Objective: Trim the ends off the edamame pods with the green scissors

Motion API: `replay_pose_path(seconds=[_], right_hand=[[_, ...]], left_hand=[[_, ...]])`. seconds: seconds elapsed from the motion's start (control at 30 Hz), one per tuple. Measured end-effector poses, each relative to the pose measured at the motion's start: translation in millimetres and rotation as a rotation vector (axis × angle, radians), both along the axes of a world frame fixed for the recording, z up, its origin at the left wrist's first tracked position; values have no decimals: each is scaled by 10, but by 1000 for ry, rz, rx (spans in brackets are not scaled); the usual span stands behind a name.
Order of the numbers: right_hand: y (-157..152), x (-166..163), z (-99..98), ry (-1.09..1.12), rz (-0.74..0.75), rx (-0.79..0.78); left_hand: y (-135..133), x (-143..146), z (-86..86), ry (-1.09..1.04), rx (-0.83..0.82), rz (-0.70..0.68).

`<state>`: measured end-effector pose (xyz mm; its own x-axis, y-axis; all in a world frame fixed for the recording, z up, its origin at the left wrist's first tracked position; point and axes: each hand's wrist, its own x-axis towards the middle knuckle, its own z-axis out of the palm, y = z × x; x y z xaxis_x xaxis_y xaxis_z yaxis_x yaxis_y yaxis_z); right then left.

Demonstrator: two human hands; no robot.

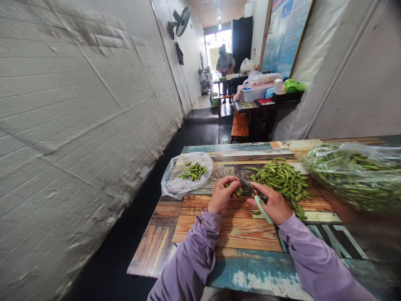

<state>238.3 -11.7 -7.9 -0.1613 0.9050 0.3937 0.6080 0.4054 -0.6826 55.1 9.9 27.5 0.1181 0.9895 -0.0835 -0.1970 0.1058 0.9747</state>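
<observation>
- Fingers (227, 180) of the left hand (219, 198) are pinched around a few edamame pods (239, 191), just above the surface (250, 234).
- Right-hand fingers (262, 190) are wrapped about the pale green handles of a pair of scissors (260, 204); the blades point toward the left fingertips, and whether they touch a pod is too small to tell.
- Just beyond the right hand (277, 207) lies a loose heap of edamame (282, 179).
- Left of the hands, an opened-out plastic bag (171, 182) carries a small pile of pods (194, 171).
- At the far right sits a large clear bag (354, 147) full of pods.
- Purple sleeves (194, 251) cover both forearms.
- Farther off are a wooden bench (240, 123), a plastic tub (255, 93), a standing person (225, 65) and a wall fan (181, 21).
</observation>
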Motion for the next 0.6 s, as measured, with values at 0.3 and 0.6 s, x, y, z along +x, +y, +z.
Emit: replay_pose_path(seconds=[0.3, 0.6], right_hand=[[-29, -6, 53, -56, 47, -28], [-18, 9, 37, -71, 58, -28]], left_hand=[[33, -18, -41, 191, 180, 29], [-4, -9, 15, 334, 346, -33]])
